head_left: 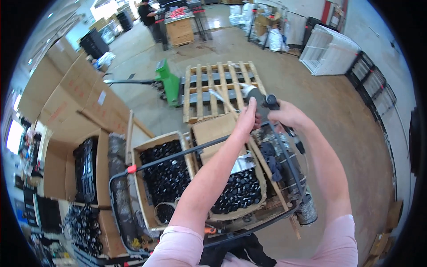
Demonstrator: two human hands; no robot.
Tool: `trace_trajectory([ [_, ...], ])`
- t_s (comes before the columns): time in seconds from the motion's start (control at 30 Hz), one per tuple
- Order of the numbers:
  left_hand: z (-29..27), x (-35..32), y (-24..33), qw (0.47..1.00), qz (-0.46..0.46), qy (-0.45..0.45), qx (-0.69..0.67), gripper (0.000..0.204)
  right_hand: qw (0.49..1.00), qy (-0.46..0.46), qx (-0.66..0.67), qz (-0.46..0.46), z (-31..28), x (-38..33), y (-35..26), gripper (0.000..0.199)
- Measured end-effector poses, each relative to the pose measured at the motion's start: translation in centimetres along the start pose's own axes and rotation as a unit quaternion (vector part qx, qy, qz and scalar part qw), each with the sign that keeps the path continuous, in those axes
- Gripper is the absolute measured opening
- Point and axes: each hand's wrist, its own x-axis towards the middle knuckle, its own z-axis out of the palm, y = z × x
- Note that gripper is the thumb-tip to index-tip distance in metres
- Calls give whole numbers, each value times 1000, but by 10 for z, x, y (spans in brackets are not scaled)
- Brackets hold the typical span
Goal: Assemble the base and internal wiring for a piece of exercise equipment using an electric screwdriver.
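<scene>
Holding a grey roll of wrap [254,94] raised above the far end of the cart [133,171], the left hand [247,119] steadies it while the right hand [284,115] grasps its black handle [271,102], with the near cartons of black parts [167,175] not yet wrapped, as far as I can judge.

- Bright, even daylight fills the scene; the strongest glare sits at eleven o'clock, where an opening blows out to white.
- A second washed-out patch glows at nine o'clock.
- The concrete floor [338,115] is evenly lit, shadows soft and faint.
- Fisheye bending curves straight edges toward the rim; corners are black.
- The centre is fairly sharp; detail smears near the rim.
</scene>
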Motion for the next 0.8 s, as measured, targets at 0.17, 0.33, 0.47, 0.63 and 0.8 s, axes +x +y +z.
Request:
trace_trajectory([
  [0.17,-102,-121,-13,981,-151,-103,-66,83,967,-42,-234,-89,119,-96,-16,53],
  [0.33,-199,-279,-45,982,-179,-5,-58,60,854,-93,-449,-246,290,-190,-19,52],
  [0.47,-297,-371,-91,960,-63,236,137,56,852,-118,-390,-330,417,-208,-20,67],
  [0.63,-412,-427,-90,890,15,396,226,52,854,-158,-346,-355,554,-184,-31,71],
  [0.8,-490,-426,-108,862,-7,424,278,53,854,-169,-350,-347,624,-161,-45,73],
])
